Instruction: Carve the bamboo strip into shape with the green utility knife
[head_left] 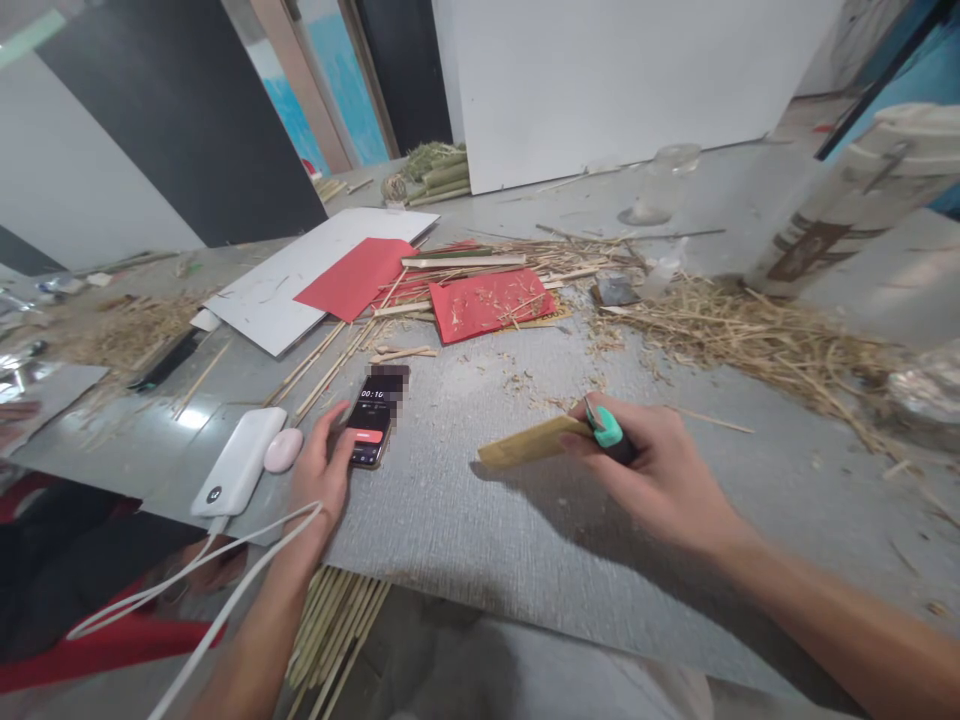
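Note:
My left hand (324, 470) rests on the grey table (465, 510) with its thumb touching the screen of a black phone (373, 420) that shows a timer and a red button. My right hand (652, 470) holds a flat tan bamboo strip (529, 442) together with a small tool with a teal and black handle (609, 432), just above the tabletop. The strip points left from my fingers.
A white power bank (238, 460) with white cables and a pink earbud case (283, 449) lie left of the phone. Red paper sheets (491, 302), a white board (285, 280), bamboo sticks and straw shavings (757, 335) cover the far table. More bamboo strips (337, 630) lie under the table edge.

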